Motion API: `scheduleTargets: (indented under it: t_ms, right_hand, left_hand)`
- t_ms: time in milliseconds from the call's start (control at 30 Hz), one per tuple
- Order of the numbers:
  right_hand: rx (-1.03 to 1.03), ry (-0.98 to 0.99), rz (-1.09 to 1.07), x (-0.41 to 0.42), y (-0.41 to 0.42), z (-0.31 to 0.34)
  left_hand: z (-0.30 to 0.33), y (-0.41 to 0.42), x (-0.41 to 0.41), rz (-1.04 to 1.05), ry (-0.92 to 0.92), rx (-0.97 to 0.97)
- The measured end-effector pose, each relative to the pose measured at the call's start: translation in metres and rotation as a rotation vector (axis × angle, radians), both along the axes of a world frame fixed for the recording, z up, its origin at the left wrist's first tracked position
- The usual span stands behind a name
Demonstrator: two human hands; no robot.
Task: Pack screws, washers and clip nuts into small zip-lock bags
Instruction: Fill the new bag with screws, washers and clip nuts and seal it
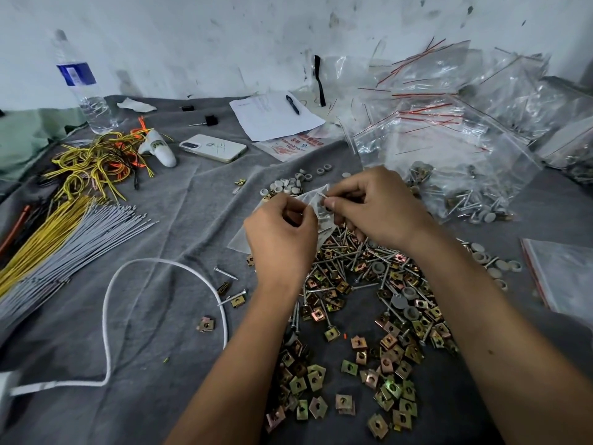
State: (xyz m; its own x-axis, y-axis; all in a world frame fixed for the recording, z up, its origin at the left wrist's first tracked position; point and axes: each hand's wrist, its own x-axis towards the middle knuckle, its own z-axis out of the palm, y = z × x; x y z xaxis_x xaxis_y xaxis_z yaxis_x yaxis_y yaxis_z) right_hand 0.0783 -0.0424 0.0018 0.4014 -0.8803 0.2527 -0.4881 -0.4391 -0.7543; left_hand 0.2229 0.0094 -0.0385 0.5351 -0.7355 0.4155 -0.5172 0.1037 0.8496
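Note:
My left hand [280, 234] pinches the edge of a small clear zip-lock bag [239, 240] held above the grey cloth. My right hand [377, 208] grips screws [322, 195], their tips poking out at the bag's mouth. Below both hands lies a wide heap of clip nuts [394, 345] mixed with loose screws [362, 261]. Grey washers [399, 301] sit in the heap. White round caps [288, 184] lie just beyond the hands.
A pile of filled zip-lock bags [449, 130] rises at the right. Empty bags [564, 271] lie at the right edge. Left are cable ties [64, 239], yellow wires [93, 159], a white cord [109, 303], a phone [213, 147], a water bottle [81, 85], paper with a pen [272, 114].

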Motion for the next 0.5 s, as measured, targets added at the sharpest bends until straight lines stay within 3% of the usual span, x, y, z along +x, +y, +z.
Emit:
scheduleTargets:
  t_ms: [300, 500]
  right_hand:
    - [-0.015, -0.034, -0.058, -0.006, 0.003, 0.007]
    - [-0.134, 0.159, -0.025, -0.001, 0.006, 0.013]
  left_hand:
    - [0.001, 0.001, 0.0, 0.014, -0.002, -0.005]
    - [0.0, 0.002, -0.002, -0.006, -0.033, -0.026]
